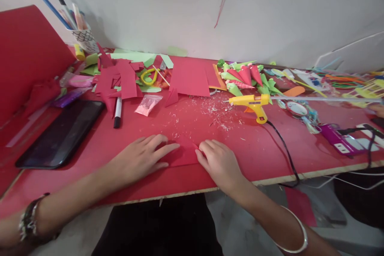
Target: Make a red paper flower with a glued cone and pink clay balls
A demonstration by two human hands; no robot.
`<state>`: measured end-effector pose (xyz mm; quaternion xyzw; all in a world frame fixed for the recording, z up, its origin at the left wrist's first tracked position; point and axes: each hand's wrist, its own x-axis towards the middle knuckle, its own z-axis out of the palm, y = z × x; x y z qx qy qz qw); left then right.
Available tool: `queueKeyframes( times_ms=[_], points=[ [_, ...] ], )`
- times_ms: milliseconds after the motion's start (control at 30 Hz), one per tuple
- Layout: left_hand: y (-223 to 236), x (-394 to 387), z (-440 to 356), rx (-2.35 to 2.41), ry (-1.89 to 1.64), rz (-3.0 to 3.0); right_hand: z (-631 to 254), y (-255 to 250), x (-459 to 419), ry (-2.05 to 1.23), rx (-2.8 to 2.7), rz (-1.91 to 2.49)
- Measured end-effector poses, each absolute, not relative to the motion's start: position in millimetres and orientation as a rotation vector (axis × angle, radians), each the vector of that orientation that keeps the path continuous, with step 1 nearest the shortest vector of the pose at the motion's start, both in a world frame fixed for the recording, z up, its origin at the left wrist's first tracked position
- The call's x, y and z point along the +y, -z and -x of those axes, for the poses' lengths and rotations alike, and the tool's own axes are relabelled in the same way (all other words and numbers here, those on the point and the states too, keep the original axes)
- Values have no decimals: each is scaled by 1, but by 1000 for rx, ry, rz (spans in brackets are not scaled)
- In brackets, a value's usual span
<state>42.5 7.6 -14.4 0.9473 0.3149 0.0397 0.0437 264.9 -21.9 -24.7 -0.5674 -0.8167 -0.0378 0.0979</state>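
Observation:
A piece of red paper lies near the front edge of the red table, close to the table's own colour. My left hand rests on its left side, palm down with fingers spread. At the paper's right corner, my right hand has its fingers curled, thumb and forefinger pinching the edge. Beyond the hands, white shreds are scattered over the tabletop. A yellow glue gun lies on its side to the right, its nozzle pointing left.
A black phone and a marker lie at left. Red paper sheets and rolled green and red paper cones line the back. A cup of pens stands back left. The glue gun's cord hangs over the front edge beside a purple extension socket.

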Motion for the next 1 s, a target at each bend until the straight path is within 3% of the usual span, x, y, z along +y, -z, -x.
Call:
queueKeyframes(
  times_ms=[167, 567, 733, 833, 1000],
  points=[
    [9, 35, -30, 554, 37, -2939, -266, 25, -21, 80, -2423, 1692],
    [-19, 59, -40, 442, 322, -2713, -267, 24, -21, 136, -2459, 1647],
    [-20, 60, -42, 454, 369, -2702, -261, 19, -29, 422, -2540, 1161],
    [-20, 60, -42, 466, 356, -2696, -249, 16, -34, 245, -2699, 886],
    [-19, 59, -42, 472, 353, -2703, -233, 15, -39, -78, -2775, 883]
  ],
)
